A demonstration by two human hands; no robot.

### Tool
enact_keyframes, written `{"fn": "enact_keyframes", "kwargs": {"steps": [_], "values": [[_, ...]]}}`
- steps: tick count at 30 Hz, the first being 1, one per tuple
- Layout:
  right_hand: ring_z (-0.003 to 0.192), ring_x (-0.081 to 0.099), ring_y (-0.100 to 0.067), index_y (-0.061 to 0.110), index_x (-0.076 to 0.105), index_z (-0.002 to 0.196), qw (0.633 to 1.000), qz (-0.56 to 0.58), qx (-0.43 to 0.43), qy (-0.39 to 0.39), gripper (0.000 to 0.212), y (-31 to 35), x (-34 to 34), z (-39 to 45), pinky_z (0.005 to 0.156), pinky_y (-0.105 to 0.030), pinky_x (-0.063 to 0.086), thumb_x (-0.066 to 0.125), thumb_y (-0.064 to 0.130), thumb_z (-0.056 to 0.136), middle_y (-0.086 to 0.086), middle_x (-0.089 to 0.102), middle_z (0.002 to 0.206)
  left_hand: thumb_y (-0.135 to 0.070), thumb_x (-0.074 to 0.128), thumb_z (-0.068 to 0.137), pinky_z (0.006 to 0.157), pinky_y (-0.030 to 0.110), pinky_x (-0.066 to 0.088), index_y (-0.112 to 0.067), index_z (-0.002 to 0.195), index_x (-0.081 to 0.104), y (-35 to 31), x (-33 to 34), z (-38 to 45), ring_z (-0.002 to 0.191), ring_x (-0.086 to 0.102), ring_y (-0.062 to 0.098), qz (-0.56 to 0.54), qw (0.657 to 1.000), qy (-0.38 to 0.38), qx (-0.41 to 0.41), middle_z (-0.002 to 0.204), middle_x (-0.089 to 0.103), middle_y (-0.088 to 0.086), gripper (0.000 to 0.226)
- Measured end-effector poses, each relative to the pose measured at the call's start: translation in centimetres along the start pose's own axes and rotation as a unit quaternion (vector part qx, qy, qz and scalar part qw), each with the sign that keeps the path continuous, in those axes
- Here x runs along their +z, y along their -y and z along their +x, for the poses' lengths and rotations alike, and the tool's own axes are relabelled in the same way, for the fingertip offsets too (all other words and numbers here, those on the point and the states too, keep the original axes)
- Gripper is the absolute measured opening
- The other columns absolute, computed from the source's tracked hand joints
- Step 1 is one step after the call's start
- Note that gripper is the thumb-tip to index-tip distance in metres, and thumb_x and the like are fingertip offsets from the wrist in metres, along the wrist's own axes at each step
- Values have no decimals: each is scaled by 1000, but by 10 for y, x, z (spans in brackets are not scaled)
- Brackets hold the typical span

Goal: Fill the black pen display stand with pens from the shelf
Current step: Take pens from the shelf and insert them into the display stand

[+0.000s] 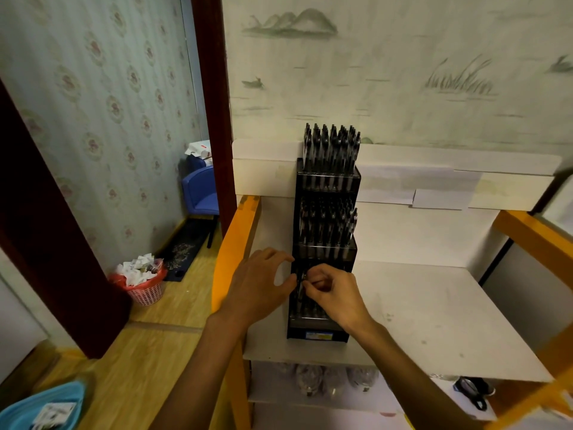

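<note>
A tall black pen display stand [322, 332] stands on the white shelf top [434, 311], against the back panel. Its top tier [330, 150] and middle tier [327, 223] are packed with dark pens. At the lowest tier my right hand [333, 294] pinches a dark pen [301, 282] by its upper end, over the slots. My left hand [260, 282] hovers just left of the stand, thumb and fingers curved toward its side; whether they touch it I cannot tell. The lowest tier is partly hidden by my hands.
Orange shelf posts [235, 243] flank the white shelf. On the lower shelf lie clear bags [322, 380] and a dark object [473, 391]. A pink waste basket [144, 285] and a blue chair [201, 193] stand at left, a blue tub [43, 408] at bottom left.
</note>
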State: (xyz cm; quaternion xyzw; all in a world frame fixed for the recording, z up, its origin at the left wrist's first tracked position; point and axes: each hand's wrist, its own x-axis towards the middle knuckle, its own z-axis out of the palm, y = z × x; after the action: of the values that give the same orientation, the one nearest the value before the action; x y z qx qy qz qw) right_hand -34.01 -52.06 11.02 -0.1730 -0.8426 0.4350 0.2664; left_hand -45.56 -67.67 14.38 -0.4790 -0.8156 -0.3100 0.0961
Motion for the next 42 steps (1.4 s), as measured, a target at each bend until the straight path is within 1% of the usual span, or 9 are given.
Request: {"fn": "enact_keyframes", "kwargs": {"steps": [8, 13, 18, 20, 24, 29, 35, 39, 42], "values": [[86, 69, -9, 11, 74, 108, 992, -112, 17, 57, 23, -8, 8, -11, 84, -26, 56, 74, 21, 87, 1, 75, 94, -43, 59, 93, 91, 34, 50, -30, 126, 58, -7, -1, 5, 110, 56, 11, -18, 1000, 14, -7, 124, 60, -8, 35], [77, 65, 0, 19, 74, 105, 990, -133, 23, 33, 23, -4, -21, -18, 75, -12, 52, 76, 31, 85, 11, 72, 84, -41, 60, 93, 93, 34, 49, -29, 127, 58, -24, 0, 12, 111, 54, 10, -49, 999, 23, -2, 123, 60, -7, 36], [94, 63, -6, 29, 67, 117, 974, -226, -19, -17, 33, 1, -82, -29, 80, -24, 53, 68, 41, 86, 12, 67, 111, -42, 62, 92, 89, 24, 46, -30, 125, 60, -69, 7, 31, 105, 56, 8, -59, 997, 22, 44, 118, 62, -9, 35], [104, 61, -8, 29, 66, 120, 967, -251, -18, -44, 35, 0, -111, -35, 86, -21, 48, 67, 42, 87, 11, 65, 118, -43, 61, 93, 94, 25, 44, -32, 126, 58, -89, 15, 40, 110, 53, 7, -63, 996, 37, 58, 122, 60, -11, 36], [111, 60, -10, 29, 65, 123, 951, -297, 19, -85, 39, -11, -175, -59, 89, -15, 39, 64, 46, 88, 10, 64, 126, -44, 61, 93, 102, 29, 44, -35, 128, 57, -141, 37, 49, 114, 54, 5, -101, 990, 61, 82, 128, 58, -15, 37], [111, 61, -12, 29, 64, 124, 944, -304, 67, -110, 38, -33, -257, -102, 85, -21, 44, 63, 44, 89, 8, 64, 128, -49, 57, 93, 100, 35, 48, -39, 131, 53, -221, 81, 53, 115, 54, 5, -117, 981, 96, 119, 130, 56, -18, 39], [100, 65, -13, 25, 66, 120, 937, -307, 94, -141, 35, -73, -362, -169, 71, -10, 38, 64, 40, 88, 5, 69, 118, -54, 56, 92, 93, 26, 50, -47, 131, 47, -337, 149, 42, 108, 56, 1, -142, 973, 118, 138, 125, 59, -22, 41], [103, 63, -13, 30, 63, 125, 932, -310, 108, -152, 37, -108, -439, -210, 79, -27, 52, 63, 41, 89, 7, 66, 121, -54, 56, 92, 89, 22, 47, -43, 132, 50, -417, 193, 34, 106, 58, 4, -141, 967, 144, 157, 123, 61, -19, 42], [100, 64, -11, 29, 64, 122, 933, -294, 119, -171, 36, -134, -492, -236, 76, -35, 56, 65, 39, 88, 6, 66, 120, -50, 58, 92, 88, 29, 51, -40, 131, 53, -469, 222, 32, 105, 60, 6, -137, 965, 152, 167, 122, 62, -15, 40]]}}
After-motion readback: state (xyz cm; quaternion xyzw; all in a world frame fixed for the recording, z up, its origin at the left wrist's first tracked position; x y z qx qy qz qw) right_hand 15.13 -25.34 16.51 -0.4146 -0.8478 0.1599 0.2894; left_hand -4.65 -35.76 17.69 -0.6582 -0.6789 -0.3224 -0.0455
